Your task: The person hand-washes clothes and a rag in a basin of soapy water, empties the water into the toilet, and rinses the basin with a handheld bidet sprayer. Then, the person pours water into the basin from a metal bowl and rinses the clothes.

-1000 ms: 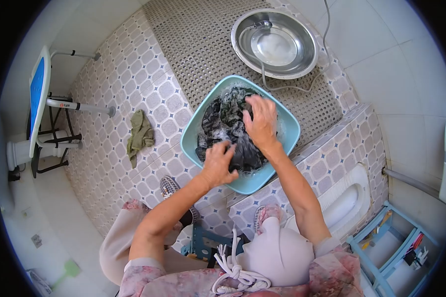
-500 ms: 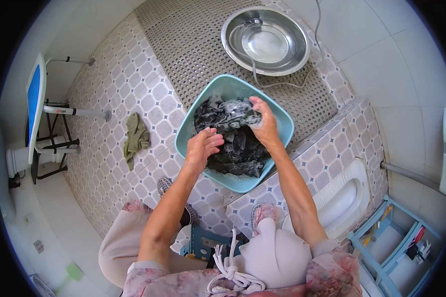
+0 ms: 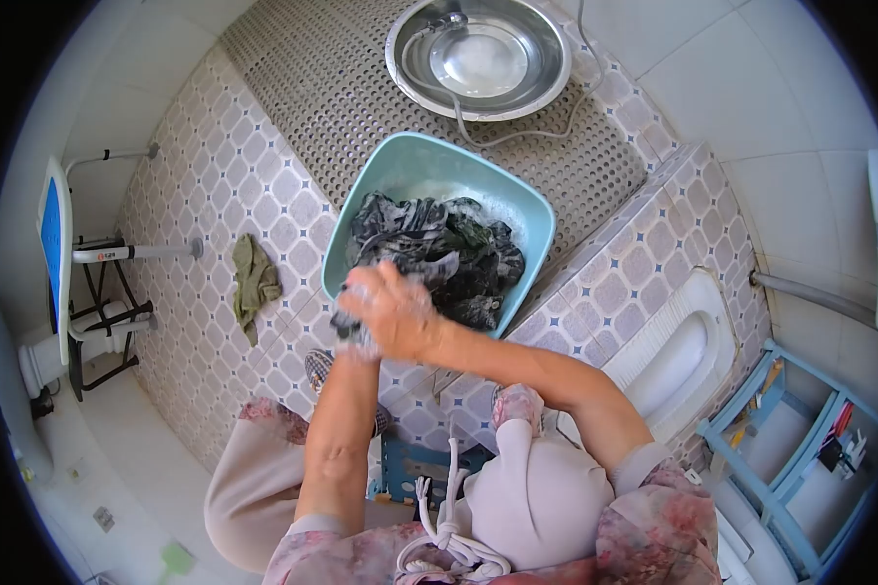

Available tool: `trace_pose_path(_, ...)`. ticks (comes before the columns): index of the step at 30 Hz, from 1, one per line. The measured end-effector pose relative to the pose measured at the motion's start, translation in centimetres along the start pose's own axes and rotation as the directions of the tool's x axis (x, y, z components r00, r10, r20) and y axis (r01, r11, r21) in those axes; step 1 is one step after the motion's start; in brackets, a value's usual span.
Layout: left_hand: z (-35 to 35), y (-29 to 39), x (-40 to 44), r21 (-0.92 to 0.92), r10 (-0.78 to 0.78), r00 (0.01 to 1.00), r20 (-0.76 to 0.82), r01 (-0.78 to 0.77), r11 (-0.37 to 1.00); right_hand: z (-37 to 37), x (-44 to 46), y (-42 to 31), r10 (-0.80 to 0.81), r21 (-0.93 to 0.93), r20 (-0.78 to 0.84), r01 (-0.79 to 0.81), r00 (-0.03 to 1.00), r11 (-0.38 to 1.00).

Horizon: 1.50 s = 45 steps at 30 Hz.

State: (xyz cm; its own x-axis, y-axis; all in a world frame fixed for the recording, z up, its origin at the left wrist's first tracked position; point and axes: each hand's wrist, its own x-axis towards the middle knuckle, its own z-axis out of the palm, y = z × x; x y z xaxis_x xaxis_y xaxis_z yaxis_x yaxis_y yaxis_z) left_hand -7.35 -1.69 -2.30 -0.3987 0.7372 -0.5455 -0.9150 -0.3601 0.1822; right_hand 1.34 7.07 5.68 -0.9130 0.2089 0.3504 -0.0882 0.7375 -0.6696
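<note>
A light-blue plastic basin [image 3: 532,268] holds a heap of wet, dark patterned garments [image 3: 429,229] with suds around them. Over its near left edge, my hands meet on a bunched part of one dark garment. My right hand [image 3: 397,314] lies on top, its fingers curled round the soapy cloth and blurred by motion. Beneath it is my left hand [image 3: 358,343], foamy and mostly covered, so its fingers cannot be made out. A dark fold of cloth pokes out at the left of the two hands.
A steel bowl [image 3: 554,68] with a shower head and hose stands on the perforated mat [image 3: 332,97] behind the basin. An olive cloth [image 3: 254,285] lies on the tiles at left, near a blue-seated chair [image 3: 57,253]. Right are a squat toilet [image 3: 678,356] and a blue rack [image 3: 785,468].
My hands have come together from apart over the heap, moving toward me and left, and lifted part of a dark garment to the basin's near edge. The whole view has shifted slightly.
</note>
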Motion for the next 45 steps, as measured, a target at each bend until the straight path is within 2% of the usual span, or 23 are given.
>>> trace_pose_path(3, 0.4, -2.8, 1.7, -0.041, 0.04, 0.99, -0.135, -0.046, 0.998, 1.6, 1.8, 6.0, 0.051, -0.078, -0.059, -0.056, 0.997, 0.995)
trace_pose_path(4, 0.6, -3.6, 2.4, -0.018, 0.058, 0.982, -0.178, -0.062, 0.998, 2.8, 1.8, 9.0, 0.156, -0.115, 0.004, -0.155, 0.988, 0.981)
trace_pose_path(5, 0.7, -4.3, 3.1, 0.03, 0.075, 0.975, -0.21, -0.07, 0.997, 1.5, 2.5, 11.0, 0.269, -0.191, 0.149, -0.239, 0.951, 0.952)
trace_pose_path(6, 0.2, -4.8, 4.1, 0.224, 0.13, 0.959, -0.252, -0.073, 0.972, 3.3, 1.8, 14.5, 0.318, -0.166, 0.148, -0.294, 0.936, 0.941)
trace_pose_path(9, -1.9, -4.9, 5.4, 0.138, 0.138, 0.946, -0.294, -0.1, 0.985, 2.1, 0.9, 11.6, 0.336, -0.123, 0.019, -0.332, 0.942, 0.935)
trace_pose_path(11, -2.1, -4.5, 4.0, 0.008, 0.078, 0.985, -0.157, -0.078, 0.997, 1.7, -0.6, 8.6, 0.306, -0.022, 0.072, -0.305, 0.949, 0.952)
trace_pose_path(13, -1.3, -3.8, 2.6, -0.042, 0.052, 0.991, -0.127, -0.058, 0.997, 1.1, -1.7, 4.9, 0.12, 0.135, -0.034, -0.115, 0.992, 0.984)
trace_pose_path(16, -0.8, -3.3, 2.5, -0.042, 0.048, 0.983, -0.176, -0.056, 0.998, 1.7, -1.3, 5.5, 0.044, 0.096, -0.029, -0.041, 0.999, 0.995)
trace_pose_path(17, -0.7, -3.4, 2.9, -0.028, 0.059, 0.975, -0.212, -0.067, 0.997, 2.3, -1.1, 6.7, 0.187, 0.009, 0.032, -0.188, 0.982, 0.982)
trace_pose_path(19, -0.7, -4.2, 3.8, 0.089, 0.104, 0.942, -0.32, -0.08, 0.993, 3.8, -1.1, 11.2, 0.485, -0.189, 0.11, -0.46, 0.868, 0.867)
trace_pose_path(20, -1.2, -4.9, 4.6, 0.273, 0.159, 0.906, -0.392, -0.051, 0.961, 3.4, -0.8, 14.2, 0.477, -0.173, 0.09, -0.458, 0.874, 0.872)
trace_pose_path(21, 2.1, -5.2, 3.7, 0.313, 0.223, 0.825, -0.519, -0.059, 0.948, 3.4, -0.6, 16.1, 0.464, -0.151, 0.071, -0.45, 0.883, 0.88)
trace_pose_path(24, 1.7, -4.8, 3.1, 0.349, 0.31, 0.798, -0.518, -0.133, 0.927, 4.1, -1.3, 17.1, 0.376, -0.093, -0.075, -0.382, 0.924, 0.92)
trace_pose_path(25, 2.0, -4.5, 2.6, 0.398, 0.368, 0.779, -0.508, -0.167, 0.902, 2.5, -0.7, 15.6, 0.463, -0.03, -0.04, -0.464, 0.885, 0.885)
trace_pose_path(26, 2.2, -3.9, 1.9, 0.507, 0.396, 0.783, -0.48, -0.121, 0.853, 2.0, -0.2, 15.0, 0.492, -0.031, -0.046, -0.494, 0.869, 0.869)
trace_pose_path(27, 2.5, -4.0, 1.4, 0.671, 0.56, 0.69, -0.458, -0.144, 0.727, 1.7, 0.0, 14.3, 0.53, -0.027, -0.047, -0.532, 0.846, 0.846)
trace_pose_path(29, 4.4, -4.3, 0.2, 0.969, 0.813, 0.582, -0.023, -0.186, 0.161, 0.5, 1.1, 13.2, 0.56, -0.046, 0.074, -0.559, 0.825, 0.828)
trace_pose_path(31, 6.4, -4.9, -0.7, 0.901, 0.798, 0.492, 0.349, 0.06, -0.431, 0.0, 1.4, 13.7, 0.525, -0.038, 0.175, -0.527, 0.833, 0.849)
trace_pose_path(32, 7.1, -5.2, -0.8, 0.859, 0.763, 0.538, 0.358, 0.13, -0.495, 0.2, 1.2, 14.7, 0.474, -0.014, 0.214, -0.482, 0.854, 0.876)
trace_pose_path(35, 4.0, -5.3, 1.5, 0.819, 0.588, 0.738, 0.332, 0.083, -0.567, -4.1, 2.1, 13.6, 0.388, 0.074, 0.362, -0.441, 0.848, 0.895)
trace_pose_path(39, 3.0, -4.8, 3.8, 0.771, 0.619, 0.733, 0.282, 0.211, -0.601, -7.1, 2.4, 13.8, 0.417, 0.168, 0.264, -0.467, 0.87, 0.868)
trace_pose_path(42, 2.3, -4.4, 5.0, 0.73, 0.634, 0.7, 0.329, 0.237, -0.641, -8.7, 2.4, 15.6, 0.555, 0.313, 0.33, -0.643, 0.764, 0.699)
trace_pose_path(45, 1.4, -4.3, 5.7, 0.722, 0.641, 0.668, 0.379, 0.22, -0.656, -11.1, 2.1, 16.7, 0.636, 0.654, 0.414, -0.699, 0.651, 0.289)
